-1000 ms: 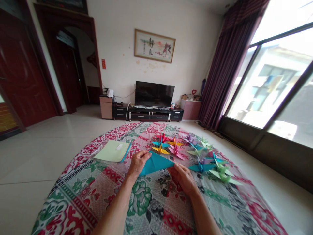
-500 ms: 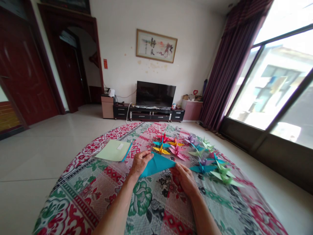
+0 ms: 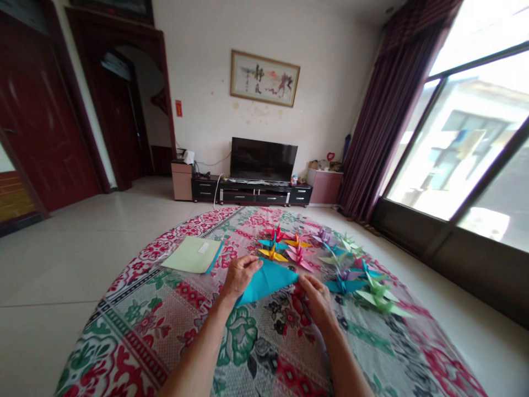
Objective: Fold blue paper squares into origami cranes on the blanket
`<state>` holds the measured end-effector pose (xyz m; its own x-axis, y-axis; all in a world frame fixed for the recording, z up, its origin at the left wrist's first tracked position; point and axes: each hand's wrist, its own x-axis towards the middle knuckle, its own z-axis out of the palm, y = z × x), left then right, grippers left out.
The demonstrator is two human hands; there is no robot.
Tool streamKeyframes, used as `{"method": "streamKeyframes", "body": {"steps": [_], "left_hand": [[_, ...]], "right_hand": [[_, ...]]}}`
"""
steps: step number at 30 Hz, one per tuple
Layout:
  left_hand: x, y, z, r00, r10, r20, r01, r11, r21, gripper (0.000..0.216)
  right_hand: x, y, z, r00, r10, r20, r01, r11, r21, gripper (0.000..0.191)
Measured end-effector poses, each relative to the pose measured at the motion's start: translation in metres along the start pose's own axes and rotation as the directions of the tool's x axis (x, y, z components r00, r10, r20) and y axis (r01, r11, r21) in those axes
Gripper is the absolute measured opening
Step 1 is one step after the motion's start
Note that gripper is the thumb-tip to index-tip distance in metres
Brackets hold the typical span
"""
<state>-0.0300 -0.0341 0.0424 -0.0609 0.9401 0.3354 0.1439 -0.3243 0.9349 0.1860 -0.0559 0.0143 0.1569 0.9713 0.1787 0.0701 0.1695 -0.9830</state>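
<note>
Between my hands is a folded sheet of blue paper (image 3: 268, 282), roughly triangular, raised at a slant over the table. My left hand (image 3: 241, 277) pinches its upper left part, thumb and fingers together near the top corner. At the sheet's right-hand point, the thumb and fingertips of my right hand (image 3: 314, 295) are closed on the corner. Just beyond the sheet stand folded paper cranes, among them a yellow crane (image 3: 273, 253), a pink crane (image 3: 300, 256) and a red crane (image 3: 278, 233).
A round table with a patterned cloth (image 3: 165, 331) spreads in front of me. Left of my hands lies a stack of pale green and blue paper (image 3: 192, 255). Several more cranes, including a green crane (image 3: 382, 300), stand at the right. A television (image 3: 263, 160) is against the far wall.
The blue paper has tilted a little and shows more of its face. Both hands have shifted slightly to the right, still pinching it.
</note>
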Motion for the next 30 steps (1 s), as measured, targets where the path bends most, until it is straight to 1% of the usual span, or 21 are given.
{"method": "streamKeyframes", "body": {"steps": [1,2,3,4,5,6,7,8,11,14,17,21,24,25,27,30], "left_hand": [[0.0,0.001,0.001,1.0,0.006,0.005,-0.006,1.0,0.017,0.025],[0.0,0.003,0.001,1.0,0.014,0.009,-0.014,0.999,0.034,0.025],[-0.001,0.004,0.002,1.0,0.022,0.013,-0.023,0.998,0.05,0.024],[-0.001,0.005,0.003,0.999,0.033,0.017,-0.034,0.997,0.066,0.024],[-0.002,0.006,0.005,0.999,0.048,0.023,-0.05,0.996,0.08,0.023],[-0.003,0.007,0.007,0.997,0.065,0.034,-0.068,0.993,0.093,0.022],[-0.004,0.008,0.009,0.995,0.084,0.052,-0.089,0.99,0.105,0.021],[-0.005,0.009,0.011,0.992,0.104,0.076,-0.113,0.987,0.117,0.02],[-0.009,0.011,0.018,0.975,0.152,0.165,-0.174,0.976,0.129,0.018],[-0.013,0.013,0.023,0.958,0.167,0.234,-0.198,0.973,0.117,0.016],[-0.014,0.013,0.025,0.947,0.174,0.272,-0.209,0.972,0.107,0.015],[-0.015,0.013,0.025,0.942,0.163,0.294,-0.197,0.976,0.089,0.016],[-0.013,0.014,0.019,0.944,0.127,0.305,-0.151,0.987,0.057,0.023],[-0.012,0.014,0.015,0.95,0.104,0.296,-0.125,0.991,0.052,0.026],[-0.009,0.013,0.006,0.971,0.047,0.235,-0.055,0.998,0.025,0.031],[-0.004,0.008,-0.007,0.985,-0.022,0.172,0.036,0.996,-0.079,0.035]], "right_hand": [[0.001,-0.006,0.0,0.996,-0.085,-0.017,0.082,0.991,-0.11,0.034],[0.001,-0.014,0.001,0.979,-0.199,-0.046,0.185,0.962,-0.203,0.034],[0.001,-0.022,0.003,0.945,-0.322,-0.062,0.289,0.908,-0.303,0.035],[0.001,-0.03,0.006,0.897,-0.438,-0.057,0.385,0.838,-0.387,0.034],[0.0,-0.037,0.01,0.847,-0.531,-0.03,0.467,0.769,-0.438,0.033],[-0.001,-0.044,0.014,0.812,-0.584,0.022,0.525,0.713,-0.466,0.031],[-0.003,-0.048,0.019,0.795,-0.602,0.072,0.556,0.677,-0.482,0.029],[-0.004,-0.051,0.023,0.795,-0.595,0.121,0.566,0.654,-0.501,0.028],[-0.008,-0.051,0.034,0.832,-0.506,0.227,0.538,0.635,-0.554,0.028],[-0.01,-0.046,0.036,0.862,-0.388,0.326,0.507,0.669,-0.544,0.027],[-0.012,-0.047,0.034,0.883,-0.285,0.374,0.454,0.722,-0.522,0.024],[-0.013,-0.051,0.032,0.912,-0.215,0.349,0.381,0.755,-0.534,0.021],[-0.01,-0.05,0.03,0.933,-0.207,0.296,0.342,0.769,-0.54,0.018],[-0.008,-0.048,0.029,0.939,-0.21,0.273,0.329,0.783,-0.528,0.018],[-0.004,-0.045,0.024,0.953,-0.207,0.223,0.292,0.831,-0.474,0.021],[0.0,-0.042,0.016,0.97,-0.199,0.14,0.236,0.904,-0.357,0.026]]}}
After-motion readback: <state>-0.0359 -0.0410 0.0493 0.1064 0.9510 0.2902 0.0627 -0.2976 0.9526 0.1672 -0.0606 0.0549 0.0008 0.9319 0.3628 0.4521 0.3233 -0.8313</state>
